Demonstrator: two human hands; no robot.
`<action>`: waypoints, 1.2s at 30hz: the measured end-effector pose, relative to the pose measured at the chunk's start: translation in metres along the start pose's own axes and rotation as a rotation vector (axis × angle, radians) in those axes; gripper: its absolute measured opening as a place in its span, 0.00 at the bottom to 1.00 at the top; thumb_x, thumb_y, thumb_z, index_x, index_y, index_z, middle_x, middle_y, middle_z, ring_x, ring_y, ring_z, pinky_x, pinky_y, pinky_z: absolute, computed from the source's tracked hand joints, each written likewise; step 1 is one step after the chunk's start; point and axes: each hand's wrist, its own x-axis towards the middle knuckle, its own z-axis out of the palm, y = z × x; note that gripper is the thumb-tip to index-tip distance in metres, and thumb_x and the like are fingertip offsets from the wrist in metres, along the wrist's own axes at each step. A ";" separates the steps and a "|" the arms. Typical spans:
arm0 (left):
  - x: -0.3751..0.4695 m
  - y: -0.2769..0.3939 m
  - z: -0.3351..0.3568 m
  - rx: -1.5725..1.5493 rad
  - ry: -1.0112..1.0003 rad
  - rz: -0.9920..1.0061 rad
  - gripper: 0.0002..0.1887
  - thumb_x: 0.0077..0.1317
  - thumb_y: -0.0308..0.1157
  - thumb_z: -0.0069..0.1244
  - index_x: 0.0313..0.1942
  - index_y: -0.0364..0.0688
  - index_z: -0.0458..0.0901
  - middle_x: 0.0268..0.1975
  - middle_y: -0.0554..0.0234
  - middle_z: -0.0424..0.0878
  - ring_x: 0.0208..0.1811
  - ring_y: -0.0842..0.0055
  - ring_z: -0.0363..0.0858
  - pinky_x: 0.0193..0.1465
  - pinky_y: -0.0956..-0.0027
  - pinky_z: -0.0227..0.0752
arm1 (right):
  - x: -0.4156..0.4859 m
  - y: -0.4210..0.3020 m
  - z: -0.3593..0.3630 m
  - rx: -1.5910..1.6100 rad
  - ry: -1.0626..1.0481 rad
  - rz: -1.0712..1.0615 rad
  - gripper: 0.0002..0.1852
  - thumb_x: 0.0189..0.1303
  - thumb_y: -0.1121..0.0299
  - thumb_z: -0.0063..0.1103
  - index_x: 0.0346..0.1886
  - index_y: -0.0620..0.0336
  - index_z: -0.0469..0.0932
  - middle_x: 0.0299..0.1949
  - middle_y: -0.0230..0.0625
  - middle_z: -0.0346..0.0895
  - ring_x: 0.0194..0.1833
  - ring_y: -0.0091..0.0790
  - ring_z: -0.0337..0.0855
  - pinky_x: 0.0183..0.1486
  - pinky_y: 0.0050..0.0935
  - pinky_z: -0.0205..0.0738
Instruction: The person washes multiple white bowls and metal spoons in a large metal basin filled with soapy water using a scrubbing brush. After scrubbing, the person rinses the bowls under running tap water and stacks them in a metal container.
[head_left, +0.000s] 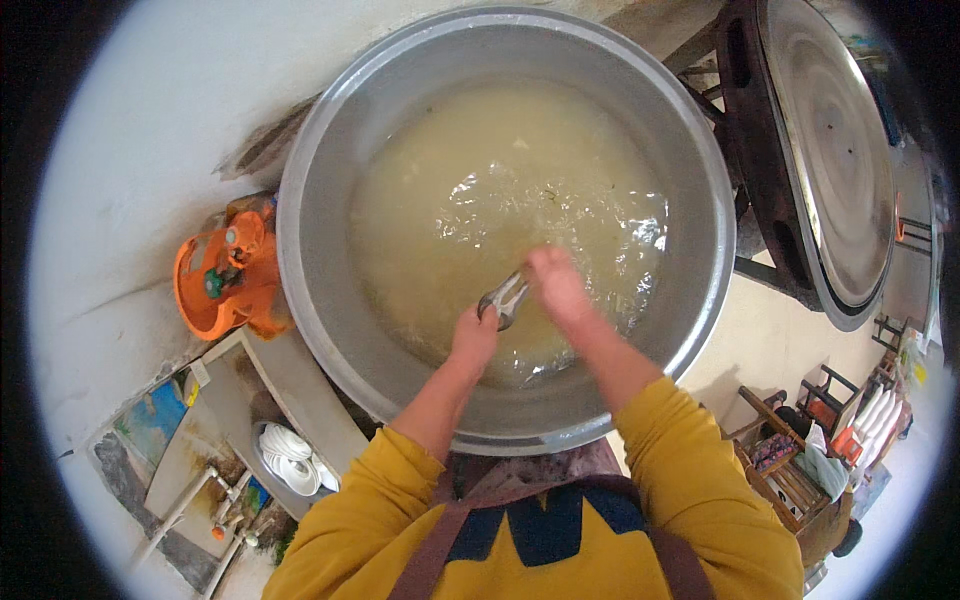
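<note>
A very large round metal pot (319, 225) stands before me, holding cloudy yellowish liquid (450, 247) with small bits floating in it. Over the liquid, my left hand (476, 337) grips a shiny silvery metal utensil (506, 300) by its near end; its exact kind is unclear. My right hand (556, 281) is blurred, its fingers curled close to the utensil's far end. Whether those fingers hold the utensil or something else cannot be made out. Ripples and glints spread across the liquid around both hands.
An orange gas cylinder (232, 274) stands against the pot's left side. Lower left, a sink (251, 427) holds white bowls (289, 457) beside pipes and taps. A large round lid (832, 150) rests on a dark stand at right. Wooden chairs (787, 480) bear cloths and bags.
</note>
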 end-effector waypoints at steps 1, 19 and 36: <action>0.001 0.000 0.000 0.008 -0.006 0.025 0.17 0.66 0.36 0.42 0.40 0.29 0.78 0.33 0.46 0.82 0.35 0.66 0.80 0.41 0.60 0.69 | 0.000 0.001 0.002 -0.057 -0.097 -0.053 0.09 0.54 0.74 0.53 0.39 0.59 0.74 0.35 0.46 0.73 0.45 0.49 0.75 0.45 0.40 0.72; 0.025 -0.014 -0.004 0.263 0.039 0.140 0.17 0.65 0.37 0.42 0.38 0.30 0.79 0.34 0.36 0.80 0.38 0.48 0.80 0.42 0.55 0.71 | -0.030 0.002 0.040 0.438 0.133 -0.025 0.07 0.56 0.74 0.56 0.39 0.59 0.75 0.37 0.43 0.77 0.44 0.50 0.77 0.45 0.41 0.73; 0.027 0.037 -0.055 0.708 -0.124 0.669 0.14 0.67 0.37 0.44 0.49 0.41 0.77 0.39 0.46 0.81 0.39 0.58 0.81 0.41 0.60 0.73 | -0.015 0.037 -0.008 0.174 -0.485 0.337 0.14 0.58 0.62 0.58 0.45 0.59 0.76 0.39 0.43 0.78 0.39 0.44 0.80 0.40 0.39 0.73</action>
